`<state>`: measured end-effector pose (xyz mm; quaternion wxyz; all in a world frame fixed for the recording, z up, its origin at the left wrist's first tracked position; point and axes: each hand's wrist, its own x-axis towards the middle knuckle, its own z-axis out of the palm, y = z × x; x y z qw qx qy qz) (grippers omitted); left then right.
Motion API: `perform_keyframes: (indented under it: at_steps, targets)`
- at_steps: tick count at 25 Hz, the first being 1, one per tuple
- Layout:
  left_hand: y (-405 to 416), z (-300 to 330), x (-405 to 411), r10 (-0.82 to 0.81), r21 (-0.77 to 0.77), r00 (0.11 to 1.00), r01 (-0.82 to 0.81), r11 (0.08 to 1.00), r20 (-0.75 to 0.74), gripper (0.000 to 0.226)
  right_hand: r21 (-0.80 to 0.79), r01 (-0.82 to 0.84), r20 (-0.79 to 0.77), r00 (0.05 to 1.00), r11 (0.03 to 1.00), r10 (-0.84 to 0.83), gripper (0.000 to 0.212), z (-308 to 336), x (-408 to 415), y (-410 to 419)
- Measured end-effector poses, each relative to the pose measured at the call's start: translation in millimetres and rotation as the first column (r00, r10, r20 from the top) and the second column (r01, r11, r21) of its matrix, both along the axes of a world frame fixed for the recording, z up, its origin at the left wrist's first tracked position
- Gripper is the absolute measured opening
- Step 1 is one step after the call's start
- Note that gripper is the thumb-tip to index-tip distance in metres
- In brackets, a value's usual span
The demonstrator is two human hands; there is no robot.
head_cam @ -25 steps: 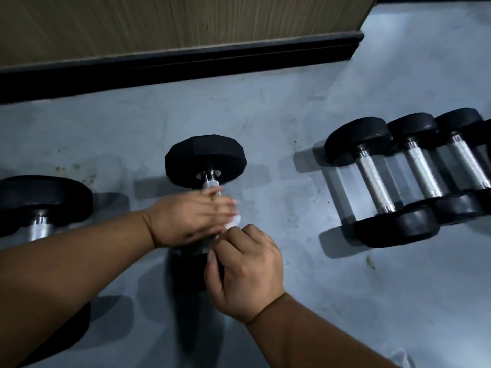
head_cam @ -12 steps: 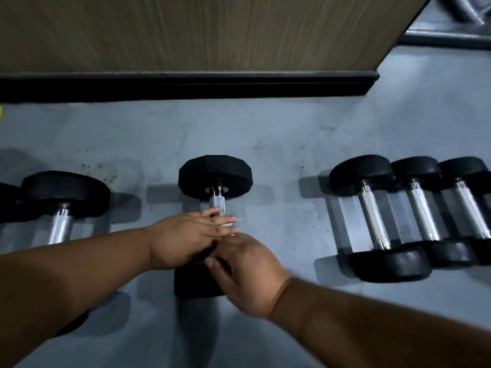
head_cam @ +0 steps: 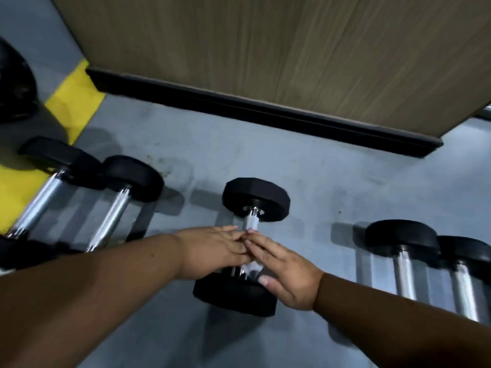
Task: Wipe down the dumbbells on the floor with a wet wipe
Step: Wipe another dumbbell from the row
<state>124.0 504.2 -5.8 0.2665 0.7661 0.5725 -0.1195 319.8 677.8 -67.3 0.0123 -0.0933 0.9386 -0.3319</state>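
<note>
Left hand [head_cam: 212,252] and right hand [head_cam: 285,269] extended flat, fingers straight, pressing white wet wipe [head_cam: 251,223] around chrome handle of black rubber dumbbell [head_cam: 256,199], grey floor [head_cam: 305,181].

Matt black rubber, shining metal, scuffed grey floor.

The middle dumbbell [head_cam: 255,200] is showing matt black, rubber-looking faceted heads and a bright, glossy metal handle, with something white and soft-looking lying along the bar. The dumbbells on the left [head_cam: 114,208] and the dumbbells on the right [head_cam: 403,261] are gleaming with the same polished metal bars between dull black ends. The floor [head_cam: 305,166] is looking smooth, grey and smudged, with a yellow painted patch [head_cam: 75,99]. The wall panel [head_cam: 265,49] is showing matt wood grain above a black baseboard [head_cam: 265,112].
</note>
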Motion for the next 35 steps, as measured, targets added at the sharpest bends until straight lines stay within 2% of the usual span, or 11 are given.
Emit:
perform_keyframes:
  at_steps: [2, 4, 6, 8, 11, 13, 16, 20, 24, 29, 35]
  targets:
    - [-25.9, 6.4, -6.1, 0.124, 0.241, 0.990, -0.136, 0.961, 0.066, 0.063, -0.042, -0.029, -0.027, 0.999, 0.999, 0.028, 0.064, -8.6, -5.7, -4.3]
    - [-49.4, 9.8, 5.8, 0.500, 0.451, 0.833, -0.549, 0.704, 0.236, 0.051, -0.014, -0.082, -0.078, 0.994, 0.997, 0.081, 0.060, -12.5, -8.0, -0.7]
    - [-44.6, 28.4, 44.2, 0.877, 0.193, 0.258, -0.962, 0.194, 0.404, 0.040, 0.078, -0.125, -0.112, 0.985, 0.989, 0.133, 0.055, -16.2, -13.8, 9.9]
    - [-14.6, 38.2, 83.1, 0.899, -0.228, -0.272, -0.953, -0.201, 0.343, 0.035, 0.177, -0.084, -0.162, 0.980, 0.981, 0.113, 0.049, -18.9, -26.2, 17.7]
    - [14.2, 30.9, 122.9, 0.862, -0.264, -0.476, -0.866, -0.424, 0.176, 0.046, 0.189, 0.081, -0.177, 0.983, 0.979, -0.048, 0.051, -26.8, -27.7, 4.1]
    - [27.7, 23.3, 128.1, 0.848, -0.040, -0.514, -0.857, -0.513, 0.126, 0.045, 0.192, 0.019, -0.175, 0.984, 0.981, 0.015, 0.052, -29.2, -19.3, -3.6]
    - [32.6, 11.8, 132.5, 0.893, 0.095, -0.442, -0.888, -0.449, 0.086, 0.038, 0.292, -0.128, -0.175, 0.967, 0.948, 0.185, 0.055, -26.2, -32.3, 19.3]
    - [32.7, 5.8, 133.4, 0.886, 0.093, -0.453, -0.882, -0.461, 0.098, 0.042, 0.317, 0.047, -0.180, 0.984, 0.947, 0.011, 0.084, -31.2, -40.0, 22.2]
    - [34.4, 6.0, 136.1, 0.869, 0.111, -0.471, -0.866, -0.488, 0.149, 0.025, 0.337, -0.258, -0.229, 0.910, 0.905, 0.345, 0.054, -38.9, -18.9, 20.8]
    - [35.4, 10.2, 132.1, 0.924, 0.086, -0.382, -0.920, -0.381, 0.007, 0.030, 0.349, 0.050, -0.159, 0.987, 0.936, 0.006, 0.092, -36.6, -38.7, 21.5]
    - [40.4, 17.2, 130.7, 0.930, 0.085, -0.359, -0.932, -0.353, -0.076, 0.030, 0.293, -0.072, -0.223, 0.965, 0.954, 0.141, 0.057, -30.2, -36.8, 21.6]
